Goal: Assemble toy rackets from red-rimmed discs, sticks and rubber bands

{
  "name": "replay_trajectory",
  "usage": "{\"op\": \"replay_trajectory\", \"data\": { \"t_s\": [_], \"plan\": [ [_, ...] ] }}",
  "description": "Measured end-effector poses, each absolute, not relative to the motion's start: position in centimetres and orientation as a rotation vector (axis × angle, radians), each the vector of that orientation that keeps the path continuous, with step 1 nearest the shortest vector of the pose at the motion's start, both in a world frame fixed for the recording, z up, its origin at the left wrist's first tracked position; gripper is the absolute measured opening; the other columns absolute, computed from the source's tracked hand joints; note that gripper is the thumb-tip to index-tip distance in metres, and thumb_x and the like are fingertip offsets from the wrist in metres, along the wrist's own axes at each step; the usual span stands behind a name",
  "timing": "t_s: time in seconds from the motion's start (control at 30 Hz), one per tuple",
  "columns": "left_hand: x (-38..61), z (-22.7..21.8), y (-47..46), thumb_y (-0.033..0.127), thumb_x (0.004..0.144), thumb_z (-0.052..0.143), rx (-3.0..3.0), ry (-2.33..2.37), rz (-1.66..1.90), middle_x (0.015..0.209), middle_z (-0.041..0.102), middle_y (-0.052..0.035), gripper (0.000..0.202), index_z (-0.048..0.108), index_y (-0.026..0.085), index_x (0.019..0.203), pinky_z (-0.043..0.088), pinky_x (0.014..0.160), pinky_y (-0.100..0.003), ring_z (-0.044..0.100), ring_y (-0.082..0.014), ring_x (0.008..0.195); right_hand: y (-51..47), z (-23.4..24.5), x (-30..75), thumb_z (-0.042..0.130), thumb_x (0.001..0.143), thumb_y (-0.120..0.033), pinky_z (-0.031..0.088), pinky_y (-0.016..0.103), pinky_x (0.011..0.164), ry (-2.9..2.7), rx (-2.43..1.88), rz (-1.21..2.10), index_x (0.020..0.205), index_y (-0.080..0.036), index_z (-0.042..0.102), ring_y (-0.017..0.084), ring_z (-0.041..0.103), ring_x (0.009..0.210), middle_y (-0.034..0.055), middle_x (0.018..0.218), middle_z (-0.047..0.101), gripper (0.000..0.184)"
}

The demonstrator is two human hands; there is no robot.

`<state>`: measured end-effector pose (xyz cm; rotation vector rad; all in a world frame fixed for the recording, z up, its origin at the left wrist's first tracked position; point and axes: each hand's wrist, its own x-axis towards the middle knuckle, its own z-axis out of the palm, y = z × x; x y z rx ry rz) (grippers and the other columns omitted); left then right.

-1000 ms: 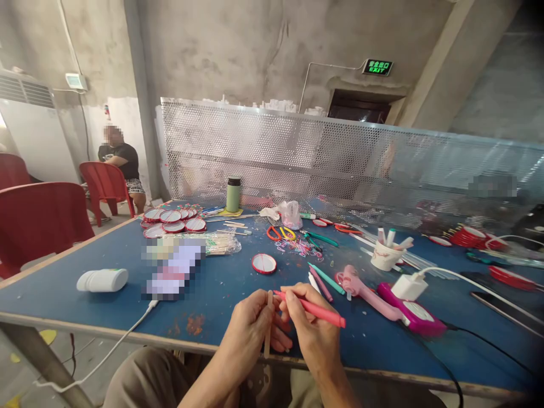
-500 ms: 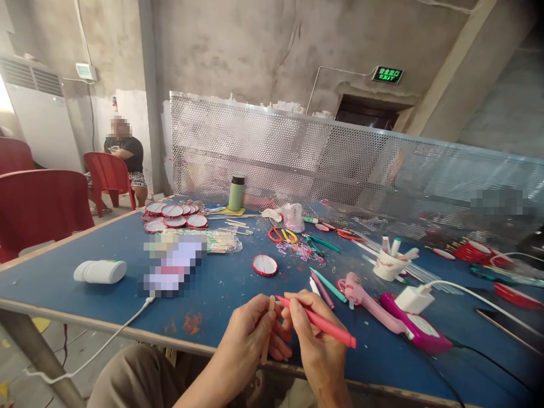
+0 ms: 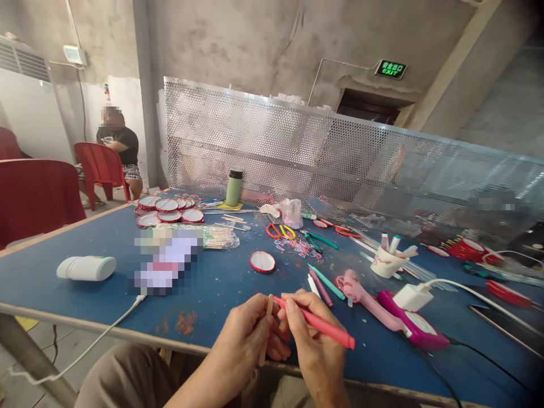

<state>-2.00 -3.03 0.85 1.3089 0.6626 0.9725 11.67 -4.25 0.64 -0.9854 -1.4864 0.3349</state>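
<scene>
My grips unchanged, work continues: left hand (image 3: 243, 335) holding flat tan wooden stick (image 3: 263, 351), right hand (image 3: 318, 354) pink plastic marker (image 3: 325, 326).

L grip (image 3: 246, 331) hides part of stick (image 3: 263, 354); R grip (image 3: 318, 343) hides part of pen (image 3: 325, 326). Tip contact w/ stick too small to tell. Phone (image 3: 172, 263), L of grips: screen pixelated, unreadable. Person (image 3: 128, 140), far L beyond grips: head blurred, body partly behind chair (image 3: 100, 165). Pinkish bits (image 3: 297, 247) beyond grips: too tiny to ID. Dark slab (image 3: 505, 326), R of grips, runs off R edge.
</scene>
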Motion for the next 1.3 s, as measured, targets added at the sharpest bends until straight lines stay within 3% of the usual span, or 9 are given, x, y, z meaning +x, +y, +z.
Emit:
{"op": "replay_trajectory", "data": {
  "t_s": [0.63, 1.3],
  "plan": [
    [-1.95, 0.45, -3.18, 0.043, 0.094, 0.048, 1.413, 0.701, 1.026, 0.070, 0.064, -0.0018, 0.025, 0.048, 0.020, 0.083, 0.056, 0.062, -0.029, 0.065, -0.0167, 0.061, -4.20, 0.51, 11.71, 0.057, 0.097, -0.022, 0.050, 0.021, 0.058, -1.518, -0.982, 0.305, 0.091, -0.023, 0.067, 0.011, 0.061, 0.061, -0.0024, 0.073, 0.063, 0.012],
    [-1.88, 0.38, -3.27, 0.041, 0.096, 0.046, 1.412, 0.710, 1.030, 0.069, 0.064, -0.0014, 0.025, 0.048, 0.020, 0.083, 0.056, 0.062, -0.028, 0.066, -0.0166, 0.062, -4.29, 0.82, 11.50, 0.058, 0.096, -0.024, 0.053, 0.022, 0.056, -1.495, -1.009, 0.289, 0.088, -0.020, 0.068, 0.013, 0.063, 0.059, 0.0007, 0.072, 0.066, 0.014]
  ]
}}
